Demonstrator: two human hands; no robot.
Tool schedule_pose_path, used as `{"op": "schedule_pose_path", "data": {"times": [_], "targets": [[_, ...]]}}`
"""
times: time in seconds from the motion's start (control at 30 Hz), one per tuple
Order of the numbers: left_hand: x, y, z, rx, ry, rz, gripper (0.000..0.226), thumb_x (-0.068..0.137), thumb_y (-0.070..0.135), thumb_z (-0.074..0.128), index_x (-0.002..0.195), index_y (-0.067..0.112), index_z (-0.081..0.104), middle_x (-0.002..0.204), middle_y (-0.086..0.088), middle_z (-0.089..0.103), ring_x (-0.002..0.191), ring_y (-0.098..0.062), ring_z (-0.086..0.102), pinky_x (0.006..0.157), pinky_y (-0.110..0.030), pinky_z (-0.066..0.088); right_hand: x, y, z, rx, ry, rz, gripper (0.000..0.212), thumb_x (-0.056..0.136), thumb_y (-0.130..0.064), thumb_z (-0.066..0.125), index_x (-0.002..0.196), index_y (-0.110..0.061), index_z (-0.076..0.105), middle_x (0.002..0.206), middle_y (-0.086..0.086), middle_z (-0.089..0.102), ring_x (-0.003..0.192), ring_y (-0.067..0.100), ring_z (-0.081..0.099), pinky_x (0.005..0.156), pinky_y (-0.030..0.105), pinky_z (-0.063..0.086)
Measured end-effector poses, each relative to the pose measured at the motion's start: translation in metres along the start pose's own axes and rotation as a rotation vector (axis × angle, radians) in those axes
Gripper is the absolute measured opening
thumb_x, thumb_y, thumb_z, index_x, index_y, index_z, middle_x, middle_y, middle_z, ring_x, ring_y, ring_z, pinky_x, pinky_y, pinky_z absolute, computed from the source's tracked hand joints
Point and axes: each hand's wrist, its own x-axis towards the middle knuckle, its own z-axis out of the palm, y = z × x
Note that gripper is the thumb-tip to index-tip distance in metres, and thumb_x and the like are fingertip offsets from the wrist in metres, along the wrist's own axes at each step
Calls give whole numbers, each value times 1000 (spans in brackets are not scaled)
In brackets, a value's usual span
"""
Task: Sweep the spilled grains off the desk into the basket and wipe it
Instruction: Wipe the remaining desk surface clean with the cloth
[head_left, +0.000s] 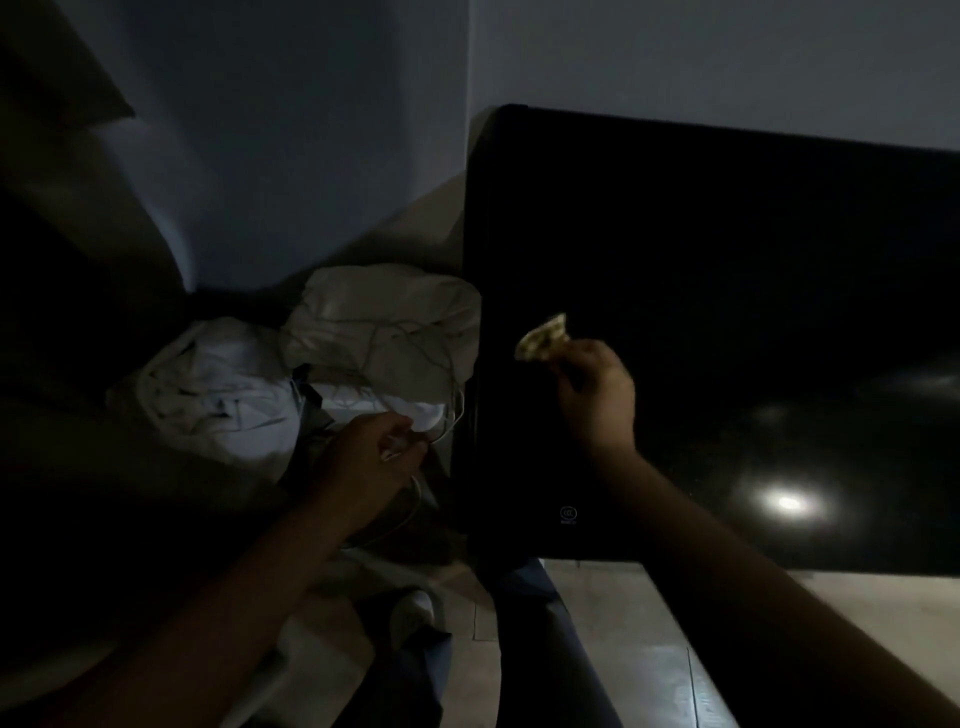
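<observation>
The scene is very dark. A glossy black desk top (727, 312) fills the right half of the view. My right hand (597, 395) hovers over its left part, shut on a small crumpled pale cloth or tissue (543, 340). My left hand (371, 457) is left of the desk edge, fingers closed around a thin white cord (415, 499) near a heap of pale fabric. No grains can be made out on the dark surface, and no basket is recognisable.
A pile of white and beige fabric or bags (322, 374) sits in the corner between the wall (311, 156) and the desk. Pale floor tiles (623, 649) and my legs show below. A lamp's reflection (787, 503) glares on the desk.
</observation>
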Motion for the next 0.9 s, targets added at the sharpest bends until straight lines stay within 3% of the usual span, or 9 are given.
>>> {"op": "schedule_pose_path", "data": {"times": [0.17,0.23,0.3,0.43,0.53,0.6,0.7,0.8,0.9], "targets": [[-16,-2,-4,32,-35,-10,26,87,18,66,111,9,65,97,1,61,92,-13,56,66,-12,39,-92,-19,7,46,-103,-29,24,86,-19,62,109,-18,70,110,-2,62,98,12,61,82,32,55],[-23,-4,-6,32,-51,-44,29,87,20,66,114,10,64,103,-2,63,94,-13,56,71,-20,41,-98,-22,-8,140,-155,-4,18,88,-16,64,105,-17,71,103,-4,64,91,8,63,78,34,56],[-30,-9,-7,18,-71,-80,30,87,23,65,115,12,63,105,-3,64,96,-16,58,76,-24,43,-91,-23,-26,182,-121,55,17,89,-13,62,105,-16,69,102,-1,65,89,10,64,78,39,57],[-40,-13,-7,16,-100,-75,23,88,21,65,111,16,64,89,6,59,88,-13,58,65,-17,41,-49,-17,-34,110,34,104,21,91,-12,60,111,-8,67,110,9,64,96,21,63,83,45,54],[-42,-18,-7,27,-99,-68,24,88,15,65,111,11,65,93,0,59,92,-17,57,64,-12,39,-52,-18,-3,-19,29,102,24,90,-10,62,113,-10,67,119,8,63,108,24,59,94,35,48],[-43,-20,-10,61,-108,-54,22,88,14,64,110,8,65,96,-3,60,89,-15,54,63,-10,36,-81,-21,14,-66,30,75,26,88,-10,64,113,-14,68,119,6,63,108,22,58,91,27,45],[-42,-27,-12,67,-123,-26,26,86,15,66,109,3,65,102,-7,63,90,-14,55,64,-8,37,-140,-24,11,-35,-66,53,25,88,-16,65,113,-19,67,117,1,62,103,13,58,86,27,50],[-43,-30,-11,48,-188,-68,32,87,23,66,114,6,64,108,-3,64,96,-14,60,74,-21,43,-169,-25,-15,121,-203,119,15,90,-21,63,103,-23,70,105,-8,62,89,5,62,73,28,54],[-48,-29,-12,28,-267,-94,34,87,24,65,117,9,62,109,-3,63,103,-19,59,87,-34,49,-161,-25,-43,117,-88,188,13,89,-23,62,98,-21,70,96,-6,63,80,9,64,67,30,55]]}}
